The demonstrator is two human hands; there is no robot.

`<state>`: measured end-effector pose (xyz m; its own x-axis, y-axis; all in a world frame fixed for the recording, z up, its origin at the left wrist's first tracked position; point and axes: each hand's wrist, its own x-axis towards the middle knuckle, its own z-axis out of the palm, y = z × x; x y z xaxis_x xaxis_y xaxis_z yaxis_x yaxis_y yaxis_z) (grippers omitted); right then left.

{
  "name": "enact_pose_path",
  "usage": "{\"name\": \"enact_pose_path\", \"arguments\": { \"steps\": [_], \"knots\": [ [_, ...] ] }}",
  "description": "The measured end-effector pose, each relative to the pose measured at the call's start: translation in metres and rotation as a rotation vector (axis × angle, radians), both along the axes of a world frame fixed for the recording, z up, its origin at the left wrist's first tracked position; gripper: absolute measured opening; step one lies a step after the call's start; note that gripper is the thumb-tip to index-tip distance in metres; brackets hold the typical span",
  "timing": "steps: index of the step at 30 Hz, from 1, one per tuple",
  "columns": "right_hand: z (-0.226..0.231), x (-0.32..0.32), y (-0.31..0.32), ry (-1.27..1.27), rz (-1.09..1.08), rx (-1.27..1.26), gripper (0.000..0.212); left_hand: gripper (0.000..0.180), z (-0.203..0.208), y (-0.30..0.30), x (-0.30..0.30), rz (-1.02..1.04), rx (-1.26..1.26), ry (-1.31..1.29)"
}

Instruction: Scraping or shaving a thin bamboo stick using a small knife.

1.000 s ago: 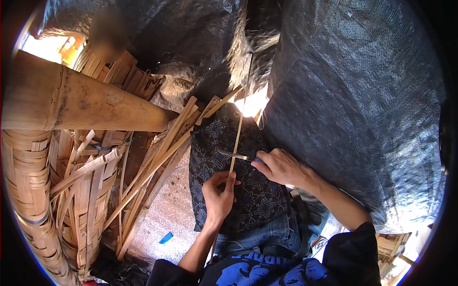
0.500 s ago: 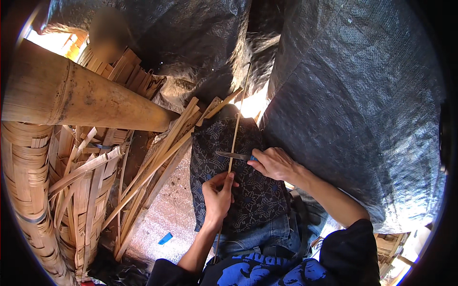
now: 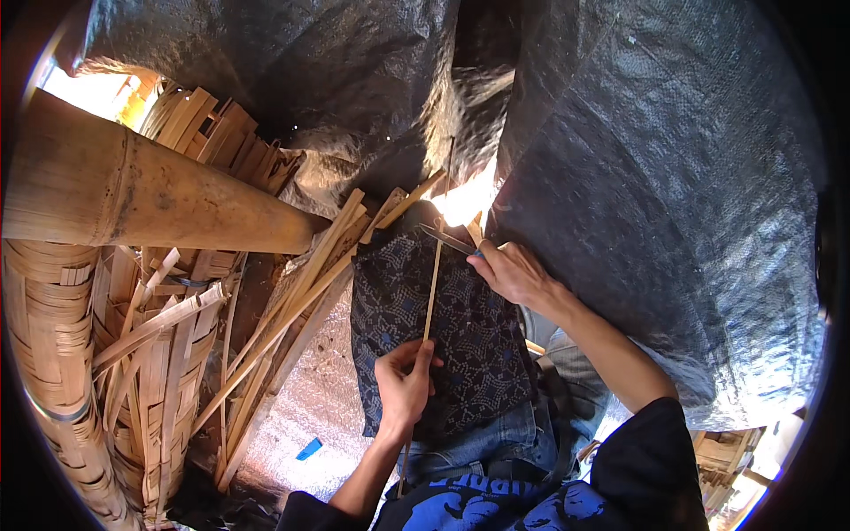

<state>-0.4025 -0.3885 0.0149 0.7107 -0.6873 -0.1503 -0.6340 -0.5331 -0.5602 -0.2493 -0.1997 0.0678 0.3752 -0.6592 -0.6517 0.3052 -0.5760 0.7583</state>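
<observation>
A thin bamboo strip (image 3: 433, 296) runs lengthwise over the dark patterned cloth (image 3: 482, 354) on my lap. My left hand (image 3: 405, 380) pinches it between thumb and fingers, and its lower end trails down toward my waist. With my right hand (image 3: 513, 276) I grip a small knife (image 3: 452, 239) by its handle, of which a bit of blue shows. The blade points left and lies across the strip, well beyond my left hand. A small curl of shaving seems to stand at the blade. The strip's far end is partly lost against bright light.
A thick bamboo pole (image 3: 177, 190) slants in from the left. Beneath it stand woven bamboo pieces (image 3: 53, 319) and a bundle of split bamboo lengths (image 3: 292, 310). Dark plastic sheeting (image 3: 655, 195) hangs ahead and at the right. A blue scrap (image 3: 309, 449) lies on the floor.
My right hand and the knife have moved up along the strip, away from my left hand. The left hand keeps its pinch, slightly lower now.
</observation>
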Motion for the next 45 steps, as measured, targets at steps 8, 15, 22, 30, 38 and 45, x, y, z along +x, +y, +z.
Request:
{"name": "enact_pose_path", "arguments": {
  "steps": [8, 15, 22, 30, 38, 45],
  "knots": [
    [-0.017, 0.005, -0.027, -0.037, -0.038, 0.007, 0.025, 0.025, 0.006, 0.013, 0.007, -0.039, 0.042, 0.064],
    [-0.023, 0.005, -0.042, -0.193, -0.203, -0.056, 0.034, 0.026, 0.016, 0.004, 0.011, -0.044, 0.063, 0.137],
    [0.014, 0.019, 0.022, -0.299, -0.380, 0.223, 0.043, 0.028, 0.004, -0.018, 0.017, -0.141, 0.005, 0.150],
    [0.030, 0.048, 0.011, -0.399, -0.494, 0.769, 0.025, 0.034, 0.008, -0.012, 0.028, -0.364, 0.027, 0.145],
    [0.011, -0.010, 0.037, -0.383, 0.100, -0.236, 0.024, 0.037, 0.001, -0.018, 0.022, -0.248, 0.038, 0.175],
    [0.033, -0.013, 0.045, -0.277, 0.195, 0.095, 0.022, 0.035, -0.003, -0.022, 0.041, -0.161, 0.001, 0.740]
  ]
}}
